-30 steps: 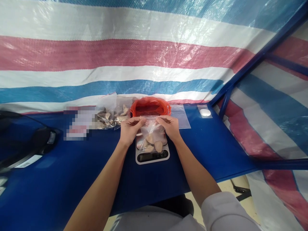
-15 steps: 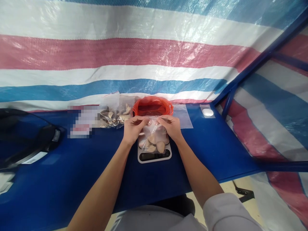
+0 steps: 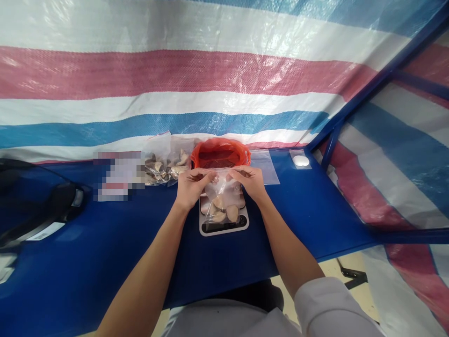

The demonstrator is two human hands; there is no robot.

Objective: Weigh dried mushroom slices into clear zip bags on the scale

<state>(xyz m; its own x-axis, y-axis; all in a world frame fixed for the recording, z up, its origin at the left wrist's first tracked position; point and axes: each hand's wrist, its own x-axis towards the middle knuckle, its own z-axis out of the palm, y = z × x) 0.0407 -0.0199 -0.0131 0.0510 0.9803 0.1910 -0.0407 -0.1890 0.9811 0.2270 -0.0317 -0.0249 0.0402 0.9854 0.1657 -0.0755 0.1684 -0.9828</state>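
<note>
My left hand [image 3: 193, 186] and my right hand [image 3: 248, 182] pinch the top edge of a clear zip bag [image 3: 223, 188], one near each side. Inside the bag, several pale tan pieces [image 3: 232, 214] lie at the bottom; their exact kind I cannot make out. The bag hangs over a white digital kitchen scale [image 3: 224, 230], whose dark display strip faces me. Whether the bag rests on the scale I cannot tell. Just behind my hands stands a container lined with a red plastic bag [image 3: 220, 152], its mouth open.
Filled clear bags [image 3: 157, 167] of similar pieces lie left of the red bag. An empty clear bag [image 3: 267, 167] lies to its right, and a white oval object [image 3: 300, 161] farther right. A black strapped item [image 3: 56, 210] sits at left on the blue table [image 3: 133, 252]. Striped sheeting [image 3: 175, 75] hangs behind.
Both hands keep their pinch on the zip bag's top edge, which looks pulled slightly wider and flatter. The whole view has shifted slightly.
</note>
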